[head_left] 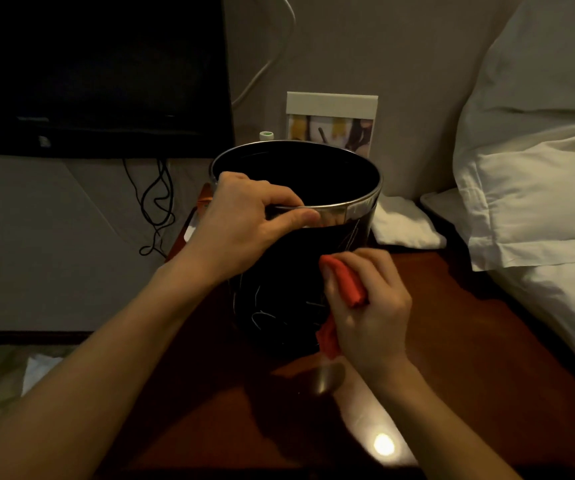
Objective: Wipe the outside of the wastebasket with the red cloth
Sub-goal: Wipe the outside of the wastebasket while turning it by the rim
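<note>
A black wastebasket (289,271) stands upright on the dark wooden table (452,341), pillows (535,168) to its right. The left hand (241,220) grips its near metal rim; the right hand (372,313) presses a bunched red cloth (344,282) against its near right side.
</note>
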`<state>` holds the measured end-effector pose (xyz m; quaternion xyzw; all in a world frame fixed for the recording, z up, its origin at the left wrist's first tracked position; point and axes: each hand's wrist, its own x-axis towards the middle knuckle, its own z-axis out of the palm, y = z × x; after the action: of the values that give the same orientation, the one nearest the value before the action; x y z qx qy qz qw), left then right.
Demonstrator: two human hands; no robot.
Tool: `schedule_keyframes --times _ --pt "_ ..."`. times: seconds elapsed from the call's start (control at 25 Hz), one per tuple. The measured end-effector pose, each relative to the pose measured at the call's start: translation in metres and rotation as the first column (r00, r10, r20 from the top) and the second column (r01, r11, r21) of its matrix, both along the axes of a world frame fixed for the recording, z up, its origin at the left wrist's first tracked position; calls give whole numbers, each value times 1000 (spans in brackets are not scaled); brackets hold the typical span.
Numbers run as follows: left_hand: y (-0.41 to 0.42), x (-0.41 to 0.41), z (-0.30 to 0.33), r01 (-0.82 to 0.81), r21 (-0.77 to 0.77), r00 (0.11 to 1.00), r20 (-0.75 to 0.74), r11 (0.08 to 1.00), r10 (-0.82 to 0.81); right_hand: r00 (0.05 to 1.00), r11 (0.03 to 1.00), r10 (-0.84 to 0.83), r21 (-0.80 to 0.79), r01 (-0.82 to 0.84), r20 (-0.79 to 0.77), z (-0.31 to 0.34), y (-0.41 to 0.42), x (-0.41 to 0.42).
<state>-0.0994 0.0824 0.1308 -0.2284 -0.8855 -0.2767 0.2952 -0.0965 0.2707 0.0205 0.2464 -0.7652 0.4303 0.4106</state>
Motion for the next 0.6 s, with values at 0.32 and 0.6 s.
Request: schedule_keyframes --times 0.32,0.6 --pt "-10 -1 5 29 -5 999 40 1000 -28 995 998 -35 -62 29 -88 33 3 -12" --pt "-13 2 13 98 -2 989 113 995 -97 1000 999 -7 44 6 22 -15 4 0"
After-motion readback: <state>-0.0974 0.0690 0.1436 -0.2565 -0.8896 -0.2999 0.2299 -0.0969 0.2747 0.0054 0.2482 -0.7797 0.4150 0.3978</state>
